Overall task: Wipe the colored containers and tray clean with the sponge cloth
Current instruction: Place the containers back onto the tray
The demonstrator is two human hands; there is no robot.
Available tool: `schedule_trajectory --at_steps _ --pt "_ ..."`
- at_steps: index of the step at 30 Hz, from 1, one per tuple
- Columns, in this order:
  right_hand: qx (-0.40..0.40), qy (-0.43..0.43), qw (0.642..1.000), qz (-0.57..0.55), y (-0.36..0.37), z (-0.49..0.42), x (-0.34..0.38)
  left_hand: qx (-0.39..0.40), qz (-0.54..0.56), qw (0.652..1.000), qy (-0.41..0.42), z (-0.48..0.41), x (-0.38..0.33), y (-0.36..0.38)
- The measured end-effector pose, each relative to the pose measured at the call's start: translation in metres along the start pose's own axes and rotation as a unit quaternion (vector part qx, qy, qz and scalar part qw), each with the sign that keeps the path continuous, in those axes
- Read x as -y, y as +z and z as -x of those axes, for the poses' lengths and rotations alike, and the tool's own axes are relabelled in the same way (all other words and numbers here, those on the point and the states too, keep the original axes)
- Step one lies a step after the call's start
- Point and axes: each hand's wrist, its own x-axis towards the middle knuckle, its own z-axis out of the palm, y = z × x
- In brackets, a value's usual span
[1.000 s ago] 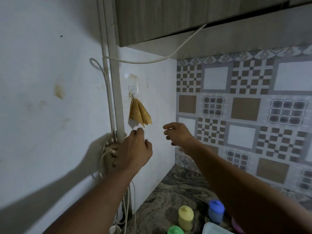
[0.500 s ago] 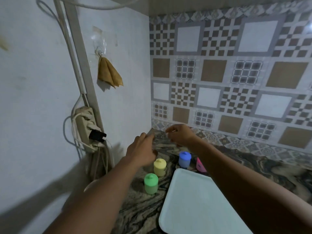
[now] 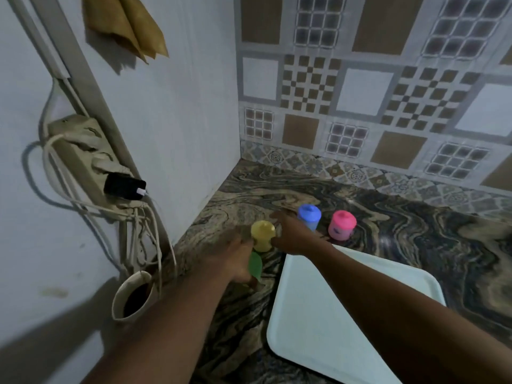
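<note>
Both hands down at the back left corner of the marbled counter [image 3: 415, 245], among four small lidded containers. Left hand [image 3: 235, 259] low and blurred, lying over the green container [image 3: 256, 266] so that only a sliver of green shows at its right edge. Fingertips close against the left side of the yellow container [image 3: 262, 235]. Curled round either one or merely resting there: cannot tell through the blur.

Right hand [image 3: 292, 235] just right of the yellow container, between it and the blue container [image 3: 309, 216]. Fingers stretched forward and only slightly bent, clasping nothing; thumb side touching or almost touching the yellow one.

Pink container [image 3: 342, 225] upright just right of the blue, apart from both hands. Pale tray [image 3: 346, 328] flat on the counter nearer the camera, partly under the right forearm.

Sponge cloth [image 3: 124, 26] in neither hand: folded, tan, hanging high on the white side wall, well apart from the containers. Below it a power strip [image 3: 80, 156] with a black plug [image 3: 124, 185] and trailing white cords. Mug [image 3: 133, 295] by the wall, beside the left forearm.
</note>
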Motion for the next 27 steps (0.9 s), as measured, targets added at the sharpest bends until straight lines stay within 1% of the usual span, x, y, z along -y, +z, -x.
schedule_trajectory --at_steps 1,6,9,14,17,21,27 --pt "0.007 -0.005 1.000 0.011 0.008 -0.012 0.000 0.013 0.002 1.000 0.001 -0.008 0.004 0.004" --pt "0.051 -0.035 0.996 0.061 0.028 -0.042 0.002 0.004 0.037 0.999 0.019 -0.027 0.023 0.008" --pt "0.056 -0.034 0.997 0.048 0.030 -0.048 0.004 0.010 0.026 1.000 0.011 -0.035 0.035 -0.002" --pt "0.050 -0.025 0.998 0.015 0.013 -0.047 -0.001 -0.007 0.025 0.999 0.018 -0.047 0.044 -0.027" --pt "0.033 -0.006 0.999 -0.009 -0.005 -0.036 -0.016 -0.019 0.030 0.999 0.041 -0.057 0.032 -0.042" --pt "0.012 0.044 0.999 -0.018 -0.030 -0.008 -0.049 -0.033 0.027 0.995 0.090 -0.074 -0.008 -0.053" --pt "-0.025 0.125 0.991 -0.051 -0.040 0.031 -0.105 -0.023 -0.002 0.983 0.183 -0.092 -0.080 -0.037"
